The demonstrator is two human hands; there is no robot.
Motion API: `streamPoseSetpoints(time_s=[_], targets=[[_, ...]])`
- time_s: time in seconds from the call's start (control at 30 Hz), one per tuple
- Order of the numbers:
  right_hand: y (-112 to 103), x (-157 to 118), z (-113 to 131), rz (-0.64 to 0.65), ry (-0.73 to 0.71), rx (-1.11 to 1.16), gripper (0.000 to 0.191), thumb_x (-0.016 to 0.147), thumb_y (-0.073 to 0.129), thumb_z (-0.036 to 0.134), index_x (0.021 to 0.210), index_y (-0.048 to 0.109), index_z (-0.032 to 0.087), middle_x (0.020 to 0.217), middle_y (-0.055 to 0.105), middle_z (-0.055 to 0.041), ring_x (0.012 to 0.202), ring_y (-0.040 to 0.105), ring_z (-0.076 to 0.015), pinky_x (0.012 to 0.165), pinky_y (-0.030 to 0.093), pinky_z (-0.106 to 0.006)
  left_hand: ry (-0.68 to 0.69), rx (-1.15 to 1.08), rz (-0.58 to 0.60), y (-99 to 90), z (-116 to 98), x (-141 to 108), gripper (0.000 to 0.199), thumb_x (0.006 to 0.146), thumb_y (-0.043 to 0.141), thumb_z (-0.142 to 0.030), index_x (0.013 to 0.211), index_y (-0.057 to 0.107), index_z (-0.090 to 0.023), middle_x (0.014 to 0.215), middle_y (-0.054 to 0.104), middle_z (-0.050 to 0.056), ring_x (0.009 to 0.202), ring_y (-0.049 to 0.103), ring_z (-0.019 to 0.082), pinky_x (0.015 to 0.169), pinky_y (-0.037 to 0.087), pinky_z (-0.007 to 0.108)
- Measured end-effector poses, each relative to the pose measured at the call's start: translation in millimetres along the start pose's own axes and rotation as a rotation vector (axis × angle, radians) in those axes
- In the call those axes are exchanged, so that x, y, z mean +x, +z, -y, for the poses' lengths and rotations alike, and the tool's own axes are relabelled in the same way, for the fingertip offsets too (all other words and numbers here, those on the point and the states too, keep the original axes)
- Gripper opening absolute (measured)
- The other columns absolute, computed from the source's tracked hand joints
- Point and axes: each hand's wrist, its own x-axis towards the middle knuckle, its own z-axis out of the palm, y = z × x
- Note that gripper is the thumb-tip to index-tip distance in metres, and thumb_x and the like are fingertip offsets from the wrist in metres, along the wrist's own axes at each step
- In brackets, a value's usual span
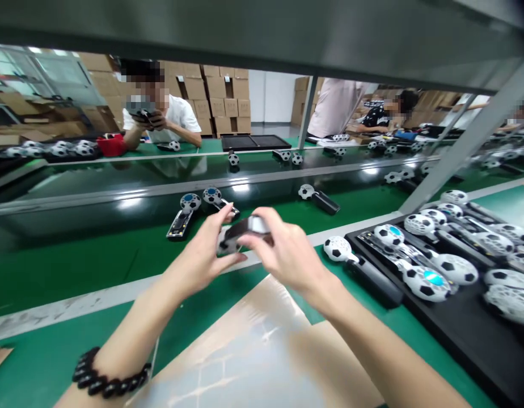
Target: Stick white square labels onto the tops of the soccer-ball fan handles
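The left hand (202, 255) curls around the lower end of a black-handled device (245, 228), while the right hand (290, 249) pinches its silver-and-black body from above. Both hands are closed on it, holding it in the air above the near edge of the surface. It looks light and stiff, but its glossy body may prove slippery, so the handle seems the surest place to take hold. A beaded bracelet (111, 374) circles the left wrist. A pale sheet (245, 351) lies on the green surface (53, 351) below the hands. To the right, a black tray (478, 362) carries similar football-patterned devices (427, 283). Two more devices (200, 207) lie just beyond the hands. Across the line, a co-worker (160, 116) holds a dark object before stacked cardboard boxes (219, 96).
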Motion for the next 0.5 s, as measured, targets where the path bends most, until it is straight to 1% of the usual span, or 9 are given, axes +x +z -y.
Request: streamPoseSetpoints(time_s=[0.07, 0.13, 0.17, 0.23, 0.27, 0.33, 0.4, 0.47, 0.5], targets=[[3.4, 10.6, -29.6, -0.059, 0.115, -0.083, 0.039, 0.104, 0.053, 0.034, 0.14, 0.05, 0.02, 0.11, 0.075, -0.0122, 0.099, 0.073, -0.0293, 0.079, 0.051, -0.035, -0.224, 0.161, 0.135, -1.9, 22.2, 3.5, 0.068, 0.091, 0.067, -0.042, 0.151, 0.042, -0.023, 0.15, 0.05, 0.018, 0.14, 0.05, 0.037, 0.115, 0.045, 0.056], [14.9, 21.4, -57.3, -0.069, 0.193, -0.136, 0.043, 0.103, 0.055, 0.024, 0.144, 0.048, 0.014, 0.127, 0.068, -0.021, 0.116, 0.066, -0.0354, 0.094, 0.05, -0.048, -0.458, 0.279, 0.237, -3.1, 45.8, -0.7, 0.058, 0.089, 0.065, -0.037, 0.143, 0.054, -0.02, 0.154, 0.044, 0.02, 0.147, 0.04, 0.042, 0.118, 0.039, 0.06], [24.4, 27.4, -68.6, -0.058, 0.216, -0.151, 0.044, 0.101, 0.058, 0.021, 0.144, 0.05, 0.013, 0.136, 0.062, -0.0218, 0.124, 0.061, -0.0366, 0.1, 0.048, -0.053, -0.558, 0.316, 0.261, -2.6, 56.7, -5.1, 0.055, 0.09, 0.063, -0.035, 0.142, 0.056, -0.019, 0.156, 0.041, 0.022, 0.149, 0.036, 0.045, 0.117, 0.038, 0.063], [49.4, 42.2, -83.2, -0.012, 0.217, -0.143, 0.045, 0.098, 0.065, 0.024, 0.141, 0.055, 0.016, 0.148, 0.053, -0.0178, 0.133, 0.054, -0.0358, 0.108, 0.044, -0.059, -0.689, 0.348, 0.261, 1.7, 75.5, -14.9, 0.053, 0.091, 0.059, -0.034, 0.141, 0.058, -0.017, 0.157, 0.037, 0.026, 0.15, 0.03, 0.051, 0.112, 0.039, 0.069], [63.7, 51.6, -86.2, 0.018, 0.203, -0.121, 0.045, 0.097, 0.068, 0.028, 0.14, 0.056, 0.018, 0.15, 0.052, -0.0145, 0.133, 0.054, -0.0342, 0.108, 0.045, -0.059, -0.726, 0.35, 0.25, 5.3, 83.3, -18.8, 0.052, 0.092, 0.058, -0.035, 0.141, 0.059, -0.016, 0.157, 0.037, 0.028, 0.148, 0.033, 0.053, 0.108, 0.041, 0.071], [91.8, 74.4, -84.8, 0.073, 0.183, -0.059, 0.044, 0.098, 0.068, 0.034, 0.138, 0.058, 0.021, 0.147, 0.055, -0.0114, 0.128, 0.058, -0.0313, 0.104, 0.05, -0.056, -0.782, 0.343, 0.229, 13.4, 96.2, -22.6, 0.05, 0.093, 0.058, -0.037, 0.14, 0.061, -0.019, 0.152, 0.043, 0.028, 0.139, 0.046, 0.053, 0.102, 0.048, 0.068], [112.8, 99.7, -76.8, 0.098, 0.198, 0.012, 0.041, 0.098, 0.067, 0.034, 0.136, 0.059, 0.02, 0.142, 0.058, -0.0116, 0.122, 0.062, -0.0297, 0.1, 0.054, -0.053, -0.799, 0.317, 0.193, 18.0, 104.9, -20.5, 0.045, 0.094, 0.057, -0.037, 0.136, 0.064, -0.021, 0.14, 0.056, 0.024, 0.121, 0.064, 0.046, 0.095, 0.054, 0.061], [121.1, 120.4, -68.2, 0.096, 0.244, 0.089, 0.039, 0.099, 0.067, 0.034, 0.134, 0.06, 0.019, 0.138, 0.061, -0.0112, 0.118, 0.064, -0.0283, 0.097, 0.055, -0.052, -0.792, 0.281, 0.125, 13.9, 106.7, -15.0, 0.037, 0.093, 0.058, -0.034, 0.125, 0.07, -0.021, 0.122, 0.066, 0.018, 0.106, 0.07, 0.038, 0.092, 0.057, 0.054], [119.9, 126.5, -66.0, 0.088, 0.273, 0.131, 0.037, 0.099, 0.066, 0.034, 0.133, 0.061, 0.019, 0.137, 0.062, -0.011, 0.117, 0.064, -0.0277, 0.097, 0.056, -0.051, -0.781, 0.255, 0.079, 7.9, 104.2, -11.9, 0.033, 0.092, 0.06, -0.032, 0.12, 0.071, -0.019, 0.114, 0.068, 0.016, 0.102, 0.071, 0.036, 0.093, 0.057, 0.052]])
